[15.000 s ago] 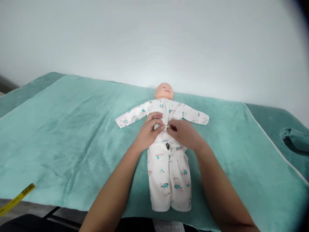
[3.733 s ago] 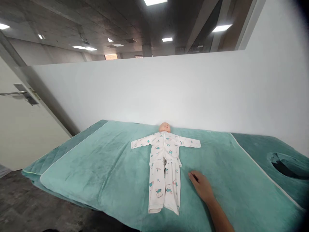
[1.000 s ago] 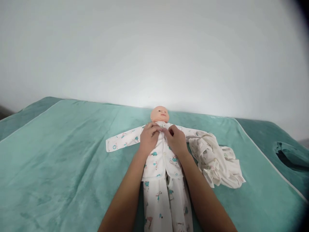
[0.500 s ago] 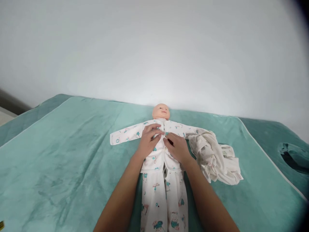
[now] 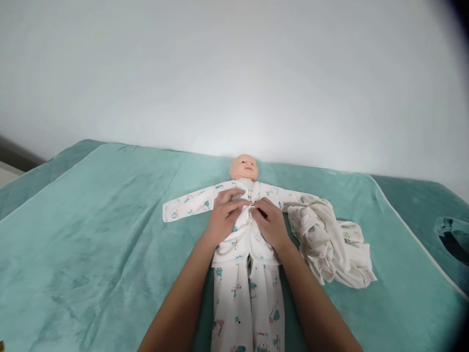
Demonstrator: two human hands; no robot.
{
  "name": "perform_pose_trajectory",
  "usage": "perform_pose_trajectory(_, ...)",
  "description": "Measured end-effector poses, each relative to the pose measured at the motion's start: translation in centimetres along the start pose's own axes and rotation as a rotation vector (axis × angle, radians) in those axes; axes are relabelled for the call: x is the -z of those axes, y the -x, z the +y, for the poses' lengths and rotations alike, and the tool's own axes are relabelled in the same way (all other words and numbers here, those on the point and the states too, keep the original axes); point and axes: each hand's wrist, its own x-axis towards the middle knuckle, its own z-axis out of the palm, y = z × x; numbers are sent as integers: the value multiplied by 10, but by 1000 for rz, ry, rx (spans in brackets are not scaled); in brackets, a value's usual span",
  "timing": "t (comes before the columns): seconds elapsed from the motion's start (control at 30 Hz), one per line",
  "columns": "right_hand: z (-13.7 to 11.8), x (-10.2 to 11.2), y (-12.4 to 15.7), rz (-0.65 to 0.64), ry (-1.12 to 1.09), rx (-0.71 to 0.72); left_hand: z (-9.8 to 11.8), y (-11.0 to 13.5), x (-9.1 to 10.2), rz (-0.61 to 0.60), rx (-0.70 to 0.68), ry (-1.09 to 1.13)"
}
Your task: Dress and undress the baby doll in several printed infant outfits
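A baby doll (image 5: pixel 244 167) lies on its back, its head away from me. It wears a white printed jacket (image 5: pixel 234 244) with the sleeves spread out, and matching pants (image 5: pixel 234 303). My left hand (image 5: pixel 226 212) is on the left side of the jacket's chest, its fingers closed at the front edge. My right hand (image 5: pixel 269 220) pinches the other front edge right beside it. The fingertips nearly meet at the middle of the chest, and whatever fastening is between them is too small to make out.
A crumpled heap of pale printed baby clothes (image 5: pixel 330 244) lies at the right, against the doll's sleeve. Under everything spreads a green blanket (image 5: pixel 91 234) over the bed. A white wall (image 5: pixel 234 78) rises behind the doll's head. A dark-and-clear object (image 5: pixel 454 239) sits at the far right.
My hands stay at the jacket's chest; the right fingertips have shifted slightly up and closer to the left. The whole view has moved a little.
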Motion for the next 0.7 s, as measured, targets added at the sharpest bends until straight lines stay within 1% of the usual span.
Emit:
perform_pose_trajectory(0.13,5,-5,-1,70,23,-35,-1,-1,-1,-13,7,4)
perform_pose_trajectory(0.23,5,-1,-1,85,92,-44,-1,0,-1,16,-3,38)
perform_pose_trajectory(0.3,-4,9,2,28,219,-59,1,1,1,33,2,91)
perform_pose_trajectory(0.33,-11,15,4,-44,297,-65,3,1,3,23,9,114)
perform_pose_trajectory(0.37,-21,22,7,-142,373,-65,5,1,6,-5,17,128)
perform_pose_trajectory(0.43,-41,32,15,-366,486,-61,10,2,15,-112,28,130)
perform_pose_trajectory(0.47,-51,35,18,-449,525,-69,12,2,20,-181,29,122)
perform_pose_trajectory(0.5,-58,36,21,-497,561,-84,13,2,24,-254,27,111)
perform_pose_trajectory(0.53,-62,35,23,-509,596,-100,14,2,29,-320,25,103)
perform_pose_trajectory(0.6,-63,30,26,-474,658,-106,12,2,36,-421,21,97)
perform_pose_trajectory(0.7,-53,24,25,-433,670,-35,9,2,39,-496,7,88)
